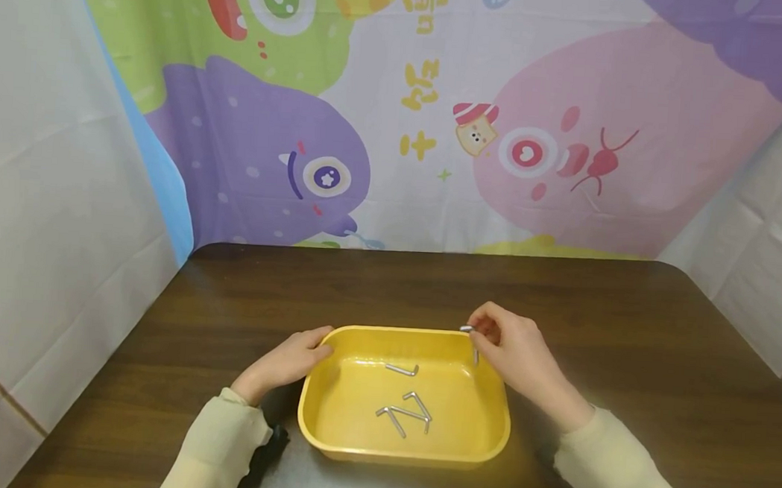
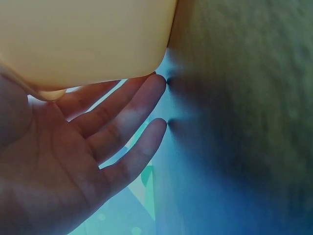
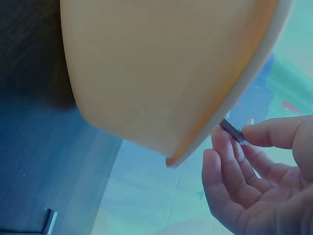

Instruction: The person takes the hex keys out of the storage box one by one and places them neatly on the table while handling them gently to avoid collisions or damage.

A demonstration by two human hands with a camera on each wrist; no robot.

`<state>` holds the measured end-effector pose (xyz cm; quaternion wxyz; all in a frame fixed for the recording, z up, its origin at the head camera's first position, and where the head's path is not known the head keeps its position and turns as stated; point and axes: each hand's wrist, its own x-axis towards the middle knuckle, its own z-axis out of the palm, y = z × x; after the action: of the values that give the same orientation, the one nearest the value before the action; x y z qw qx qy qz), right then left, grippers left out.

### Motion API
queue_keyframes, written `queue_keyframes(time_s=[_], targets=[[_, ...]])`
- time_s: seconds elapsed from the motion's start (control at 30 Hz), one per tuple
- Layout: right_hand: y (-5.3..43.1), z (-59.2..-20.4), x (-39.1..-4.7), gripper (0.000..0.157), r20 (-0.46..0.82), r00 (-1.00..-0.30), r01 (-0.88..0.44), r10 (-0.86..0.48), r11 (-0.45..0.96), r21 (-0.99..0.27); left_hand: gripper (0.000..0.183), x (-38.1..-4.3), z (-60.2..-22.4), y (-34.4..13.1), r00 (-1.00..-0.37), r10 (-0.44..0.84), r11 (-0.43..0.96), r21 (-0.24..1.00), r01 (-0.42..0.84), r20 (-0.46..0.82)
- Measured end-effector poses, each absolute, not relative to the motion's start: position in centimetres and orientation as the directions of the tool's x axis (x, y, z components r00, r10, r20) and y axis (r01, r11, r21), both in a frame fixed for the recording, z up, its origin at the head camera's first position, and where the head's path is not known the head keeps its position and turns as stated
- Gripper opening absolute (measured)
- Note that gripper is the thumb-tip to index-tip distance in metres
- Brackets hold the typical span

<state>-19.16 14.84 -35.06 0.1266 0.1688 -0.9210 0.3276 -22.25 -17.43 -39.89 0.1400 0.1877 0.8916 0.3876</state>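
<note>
Silver metal shows at the fingertips of the right hand (image 1: 509, 346), which pinches an L-shaped key (image 1: 466, 328) by its bend, at the rim of the yellow tray (image 1: 402, 454), between one and two o'clock. The left hand (image 1: 290, 359) grips that tray at ten o'clock, thumb over the rim, fingers spread along the outer wall.

Inside, one loose L-shaped key (image 1: 400, 369) lies toward twelve o'clock, apart from the rest. Three more make a cluster (image 1: 410, 413) just on the six o'clock side of the tray's middle, crossing or touching one another.

Pale sleeves (image 1: 620, 459) reach in from about four and eight o'clock. The tray sits on a dark brown, wood-grained surface (image 1: 582, 308). Beyond it, at twelve o'clock, hangs a cartoon-printed curtain (image 1: 428, 186): a purple one-eyed figure toward eleven, a pink one toward one.
</note>
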Motion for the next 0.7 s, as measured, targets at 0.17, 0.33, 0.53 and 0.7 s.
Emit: queue_keyframes(time_s=[0.17, 0.33, 0.53, 0.7], targets=[[15.3, -35.2, -19.4, 0.006, 0.339, -0.915, -0.386, -0.220, 0.724, -0.573, 0.021, -22.3, -40.0, -17.5, -0.891, 0.443, 0.628, 0.742, 0.233, -0.096], [15.8, -35.1, -19.5, 0.006, 0.324, -0.923, -0.367, -0.208, 0.728, -0.579, 0.021, -22.3, -40.1, -17.5, -0.890, 0.445, 0.629, 0.741, 0.236, -0.094], [16.6, -34.5, -19.5, 0.009, 0.308, -0.932, -0.343, -0.193, 0.747, -0.569, 0.020, -22.3, -40.0, -17.5, -0.887, 0.452, 0.614, 0.755, 0.232, -0.095], [17.5, -34.3, -19.7, 0.011, 0.287, -0.941, -0.316, -0.178, 0.769, -0.556, 0.020, -22.3, -40.1, -17.6, -0.886, 0.453, 0.611, 0.757, 0.232, -0.093]])
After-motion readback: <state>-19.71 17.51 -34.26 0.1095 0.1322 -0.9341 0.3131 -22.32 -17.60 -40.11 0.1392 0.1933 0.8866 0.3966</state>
